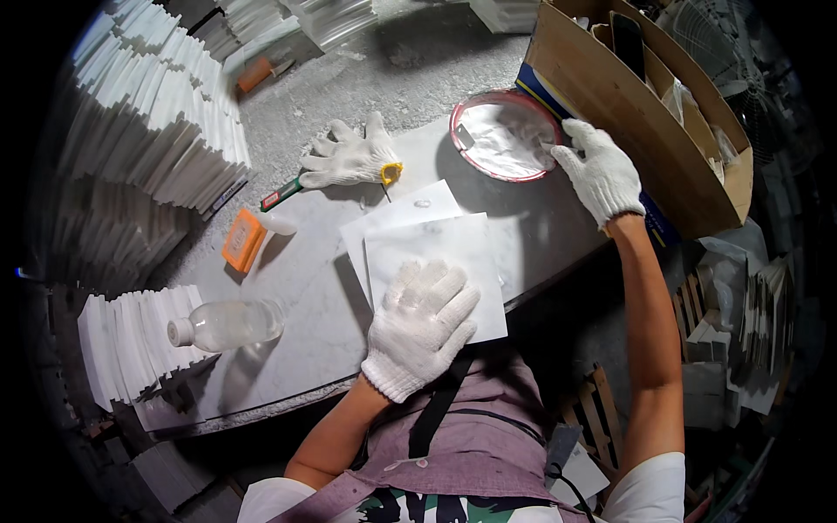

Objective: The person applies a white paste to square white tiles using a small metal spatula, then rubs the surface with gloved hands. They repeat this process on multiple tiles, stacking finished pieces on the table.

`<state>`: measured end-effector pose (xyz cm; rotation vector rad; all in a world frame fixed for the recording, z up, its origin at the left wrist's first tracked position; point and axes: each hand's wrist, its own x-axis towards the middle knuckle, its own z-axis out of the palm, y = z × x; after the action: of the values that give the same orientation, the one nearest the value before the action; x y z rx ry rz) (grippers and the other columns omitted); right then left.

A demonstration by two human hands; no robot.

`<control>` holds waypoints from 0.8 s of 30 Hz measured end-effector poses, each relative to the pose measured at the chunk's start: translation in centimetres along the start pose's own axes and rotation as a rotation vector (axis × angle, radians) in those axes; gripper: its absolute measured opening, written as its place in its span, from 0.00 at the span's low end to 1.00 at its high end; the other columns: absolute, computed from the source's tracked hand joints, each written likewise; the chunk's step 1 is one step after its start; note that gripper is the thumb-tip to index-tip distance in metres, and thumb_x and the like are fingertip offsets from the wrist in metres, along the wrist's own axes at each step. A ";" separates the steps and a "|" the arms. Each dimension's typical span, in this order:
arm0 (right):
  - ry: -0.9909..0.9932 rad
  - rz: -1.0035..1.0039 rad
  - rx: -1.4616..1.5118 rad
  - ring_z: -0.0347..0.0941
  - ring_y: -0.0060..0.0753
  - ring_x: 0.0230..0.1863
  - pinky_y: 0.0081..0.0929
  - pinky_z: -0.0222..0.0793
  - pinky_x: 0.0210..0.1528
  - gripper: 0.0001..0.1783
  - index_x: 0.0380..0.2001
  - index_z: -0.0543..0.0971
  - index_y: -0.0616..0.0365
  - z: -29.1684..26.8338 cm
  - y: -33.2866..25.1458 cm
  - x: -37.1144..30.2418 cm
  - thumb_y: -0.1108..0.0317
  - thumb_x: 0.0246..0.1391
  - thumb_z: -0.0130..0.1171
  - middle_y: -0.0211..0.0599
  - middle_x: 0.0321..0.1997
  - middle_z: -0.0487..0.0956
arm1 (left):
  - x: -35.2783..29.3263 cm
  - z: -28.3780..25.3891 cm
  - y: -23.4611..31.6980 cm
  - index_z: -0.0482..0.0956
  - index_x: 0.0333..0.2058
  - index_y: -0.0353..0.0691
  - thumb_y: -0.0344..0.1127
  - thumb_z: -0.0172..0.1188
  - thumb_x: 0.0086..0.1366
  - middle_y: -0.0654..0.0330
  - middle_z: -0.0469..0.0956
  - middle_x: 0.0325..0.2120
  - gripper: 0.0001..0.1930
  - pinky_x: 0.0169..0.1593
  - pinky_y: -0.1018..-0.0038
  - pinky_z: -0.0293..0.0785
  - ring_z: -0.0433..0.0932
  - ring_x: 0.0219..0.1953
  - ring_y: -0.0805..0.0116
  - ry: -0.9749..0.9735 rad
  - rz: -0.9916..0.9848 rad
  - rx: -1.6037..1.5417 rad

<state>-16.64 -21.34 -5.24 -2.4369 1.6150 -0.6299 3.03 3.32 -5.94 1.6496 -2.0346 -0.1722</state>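
Presently, the left hand (pixel 423 327), in a white knitted glove, lies palm down on a square white tile (pixel 440 240) at the center of the frame; its grip is spread, the fingers slightly fanned over the tile's face. That tile overlaps a second tile (pixel 418 203), which shows past its upper and left edges. Both are on the desk (pixel 318 288), near its front edge.

Toward the upper right, the right hand (pixel 603 179), gloved likewise, is at the right side of a round, red-rimmed bowl (pixel 506 178) with white material (pixel 501 126) inside. Its grip is parted, thumb away from the fingers; whether it touches the rim, I cannot tell.

A cardboard box (pixel 602 91) fills the upper right of the frame, just beside the bowl. Up and left of the tiles lies a loose glove (pixel 357 159), with a green handle (pixel 282 193) by its fingers. Farther left is an orange box (pixel 244 241), and below that a clear bottle (pixel 235 326) with a white cap. Tall stacks of thin white slabs (pixel 166 113) crowd the upper left.
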 end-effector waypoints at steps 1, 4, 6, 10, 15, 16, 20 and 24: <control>-0.015 -0.021 -0.032 0.78 0.47 0.45 0.38 0.74 0.47 0.17 0.47 0.80 0.47 0.5 0.0 0.2 0.53 0.58 0.59 0.41 0.43 0.81 | 0.0 0.0 0.0 0.80 0.46 0.45 0.41 0.64 0.54 0.60 0.76 0.49 0.20 0.64 0.54 0.61 0.71 0.56 0.55 -0.003 -0.003 0.006; -0.004 -0.047 -0.137 0.78 0.48 0.42 0.39 0.74 0.45 0.11 0.39 0.83 0.46 0.4 0.0 0.5 0.57 0.59 0.57 0.41 0.40 0.82 | 0.1 -0.1 0.0 0.81 0.45 0.45 0.41 0.64 0.54 0.60 0.76 0.48 0.19 0.63 0.54 0.62 0.71 0.56 0.55 -0.014 -0.006 -0.006; 0.095 -0.088 -0.138 0.79 0.47 0.41 0.38 0.74 0.45 0.09 0.38 0.83 0.48 -0.7 -0.3 0.1 0.61 0.59 0.57 0.40 0.39 0.82 | -0.1 0.3 -0.2 0.81 0.45 0.44 0.41 0.64 0.54 0.60 0.76 0.48 0.19 0.63 0.54 0.62 0.72 0.56 0.55 0.012 -0.003 -0.003; 0.240 -0.054 0.169 0.79 0.43 0.42 0.34 0.74 0.47 0.15 0.47 0.82 0.51 -1.3 1.3 -0.7 0.60 0.57 0.63 0.40 0.37 0.81 | -0.3 0.6 -0.2 0.81 0.44 0.44 0.41 0.64 0.54 0.59 0.77 0.48 0.18 0.63 0.54 0.62 0.72 0.55 0.55 0.010 -0.018 -0.005; 0.008 0.105 -0.119 0.77 0.50 0.50 0.40 0.72 0.51 0.33 0.57 0.76 0.48 -1.5 0.3 -1.5 0.39 0.56 0.58 0.47 0.49 0.79 | -0.5 0.6 -0.4 0.80 0.47 0.47 0.43 0.62 0.58 0.61 0.75 0.51 0.18 0.66 0.54 0.58 0.69 0.59 0.58 -0.032 -0.020 0.005; 0.009 0.081 -0.119 0.76 0.51 0.52 0.41 0.72 0.53 0.33 0.58 0.76 0.48 -0.8 0.7 -1.1 0.39 0.56 0.58 0.49 0.50 0.79 | -0.5 0.5 -0.4 0.80 0.48 0.49 0.44 0.61 0.60 0.61 0.75 0.53 0.18 0.67 0.55 0.56 0.67 0.61 0.59 -0.055 -0.023 0.012; -0.198 0.152 0.203 0.77 0.51 0.50 0.37 0.72 0.53 0.20 0.47 0.82 0.53 1.2 1.2 0.0 0.52 0.58 0.59 0.46 0.48 0.82 | -0.4 0.5 -0.3 0.80 0.48 0.48 0.44 0.61 0.59 0.61 0.75 0.52 0.18 0.67 0.55 0.56 0.67 0.61 0.59 -0.035 -0.017 0.024; 0.042 0.031 0.030 0.79 0.46 0.46 0.36 0.74 0.49 0.15 0.43 0.83 0.52 0.4 0.5 -0.9 0.56 0.58 0.60 0.43 0.41 0.83 | -0.5 0.5 -0.4 0.80 0.48 0.49 0.44 0.61 0.59 0.61 0.75 0.52 0.18 0.67 0.54 0.56 0.67 0.61 0.59 -0.032 -0.018 0.024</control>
<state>-17.18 -20.76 -5.96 -2.3885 1.6437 -0.6992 3.25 3.59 -6.68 1.6909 -2.0534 -0.1825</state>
